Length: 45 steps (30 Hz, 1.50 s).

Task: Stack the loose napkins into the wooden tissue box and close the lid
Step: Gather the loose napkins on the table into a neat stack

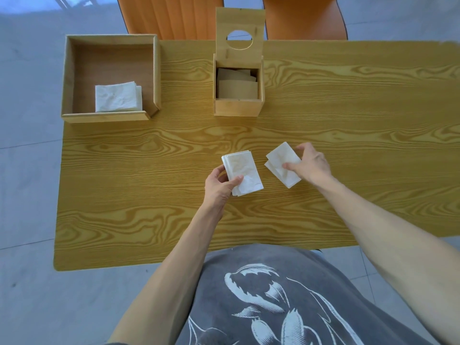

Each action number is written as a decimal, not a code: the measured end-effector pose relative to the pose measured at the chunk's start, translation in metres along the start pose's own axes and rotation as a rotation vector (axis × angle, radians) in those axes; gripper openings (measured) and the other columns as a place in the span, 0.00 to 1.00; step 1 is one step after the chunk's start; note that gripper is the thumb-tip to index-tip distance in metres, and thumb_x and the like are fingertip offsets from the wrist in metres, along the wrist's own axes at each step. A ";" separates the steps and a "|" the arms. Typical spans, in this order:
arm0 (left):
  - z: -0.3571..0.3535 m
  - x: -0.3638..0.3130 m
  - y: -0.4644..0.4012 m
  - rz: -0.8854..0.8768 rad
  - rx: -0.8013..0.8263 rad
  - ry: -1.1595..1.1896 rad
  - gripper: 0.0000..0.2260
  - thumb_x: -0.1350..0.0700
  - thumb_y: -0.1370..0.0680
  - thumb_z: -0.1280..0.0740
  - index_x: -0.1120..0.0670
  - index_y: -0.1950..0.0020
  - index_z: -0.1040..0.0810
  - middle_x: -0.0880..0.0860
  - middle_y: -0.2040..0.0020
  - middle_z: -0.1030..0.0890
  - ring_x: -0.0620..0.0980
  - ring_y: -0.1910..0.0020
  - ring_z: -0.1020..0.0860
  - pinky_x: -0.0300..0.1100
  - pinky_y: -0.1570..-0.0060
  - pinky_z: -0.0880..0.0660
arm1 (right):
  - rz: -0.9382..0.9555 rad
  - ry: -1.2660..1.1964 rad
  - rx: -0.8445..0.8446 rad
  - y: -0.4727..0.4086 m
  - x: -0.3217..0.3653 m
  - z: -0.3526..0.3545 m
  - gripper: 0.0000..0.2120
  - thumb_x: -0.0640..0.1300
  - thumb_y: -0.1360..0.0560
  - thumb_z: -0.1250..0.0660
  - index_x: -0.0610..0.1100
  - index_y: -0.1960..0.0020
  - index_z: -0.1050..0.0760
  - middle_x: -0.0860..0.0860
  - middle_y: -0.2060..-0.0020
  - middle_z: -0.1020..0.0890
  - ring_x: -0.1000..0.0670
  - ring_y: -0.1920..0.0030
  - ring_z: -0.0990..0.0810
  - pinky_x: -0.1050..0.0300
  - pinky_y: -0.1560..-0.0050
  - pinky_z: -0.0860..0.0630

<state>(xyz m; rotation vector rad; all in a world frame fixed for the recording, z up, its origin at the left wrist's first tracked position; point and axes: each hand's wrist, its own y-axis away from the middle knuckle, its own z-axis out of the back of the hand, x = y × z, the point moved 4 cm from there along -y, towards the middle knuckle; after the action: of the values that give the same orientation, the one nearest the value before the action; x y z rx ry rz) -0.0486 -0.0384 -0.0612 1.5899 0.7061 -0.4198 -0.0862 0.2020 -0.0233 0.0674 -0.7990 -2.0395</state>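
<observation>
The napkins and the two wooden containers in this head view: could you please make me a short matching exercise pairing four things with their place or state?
Things:
1. lid
2. napkin stack
3. folded napkins
4. tissue box

Place or state:
A. lying in the open wooden tray
B. standing upright, open
C. held by the left hand
D. partly filled with napkins

Pairs: 1-B, 2-C, 3-A, 4-D

Bright, even daylight fills the scene, with a pale glare on the floor at upper left. Shadows are soft and faint under the hands. Focus is fairly sharp in the middle; the wide lens bends the surface edges.
</observation>
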 end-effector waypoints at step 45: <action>0.016 0.005 0.010 0.017 0.044 0.017 0.21 0.55 0.25 0.26 0.54 0.34 0.27 0.54 0.46 0.15 0.51 0.51 0.15 0.47 0.51 0.18 | 0.288 -0.476 -0.003 0.068 0.041 -0.070 0.13 0.48 0.20 0.33 0.41 0.43 0.16 0.47 0.49 0.13 0.48 0.47 0.16 0.47 0.43 0.22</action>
<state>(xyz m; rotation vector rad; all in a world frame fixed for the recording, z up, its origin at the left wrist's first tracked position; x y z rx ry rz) -0.0358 -0.0538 -0.0596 1.6411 0.7000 -0.4123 -0.0359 0.1093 -0.0298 -0.5243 -1.0288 -1.7988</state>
